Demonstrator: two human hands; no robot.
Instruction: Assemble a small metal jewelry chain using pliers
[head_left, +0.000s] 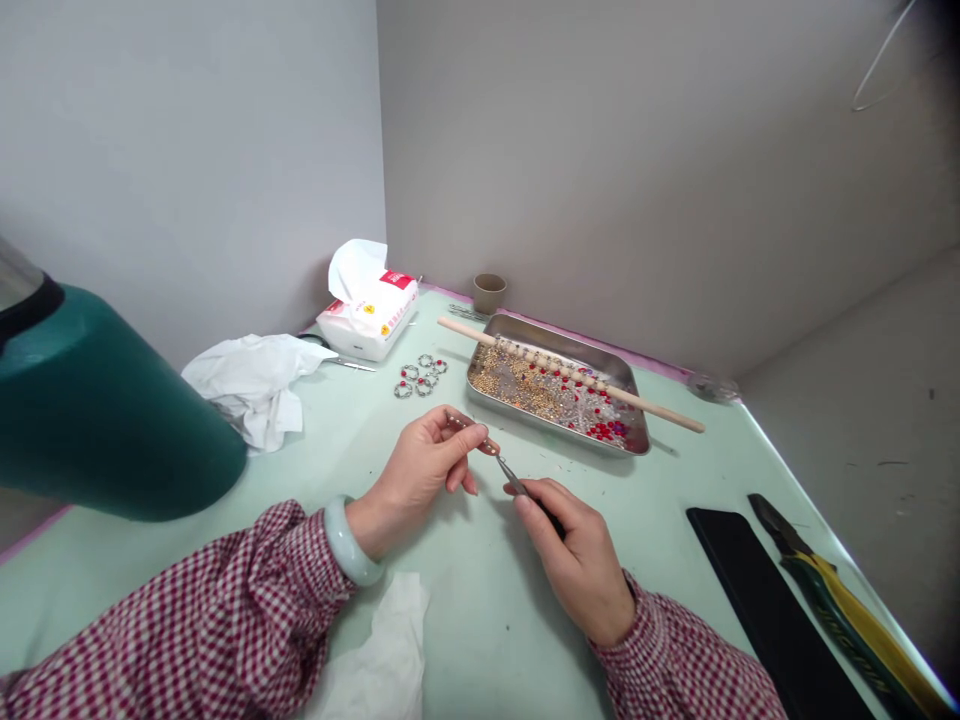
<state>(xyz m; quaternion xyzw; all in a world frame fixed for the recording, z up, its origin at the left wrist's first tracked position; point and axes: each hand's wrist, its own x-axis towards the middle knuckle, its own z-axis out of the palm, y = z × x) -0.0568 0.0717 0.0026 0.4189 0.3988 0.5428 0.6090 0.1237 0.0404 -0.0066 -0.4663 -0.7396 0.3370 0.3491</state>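
Two hands meet mid-table: left hand [424, 462] pinches a small piece [466, 424], right hand [581, 560] grips a slim tool [517, 482], tray [555, 418] edge near.

Pinched piece [484, 443] (too small) unidentifiable

I see two plain grey walls [600, 150] meet in a corner behind the pale green surface [675, 480]. Grey floor [885, 430] lies past its right edge.

Two hands at lower centre: left hand [420, 465], right hand [581, 565], one tool [516, 485] between them. Upper centre: one tray [559, 347], one stick [652, 408], one cup [489, 292], one tissue pack [367, 312]. About six rings [420, 377], too small to count surely. Two tissues: left tissue [251, 385], bottom tissue [382, 660]. Lower right: one pliers [840, 590], one slab [757, 590].
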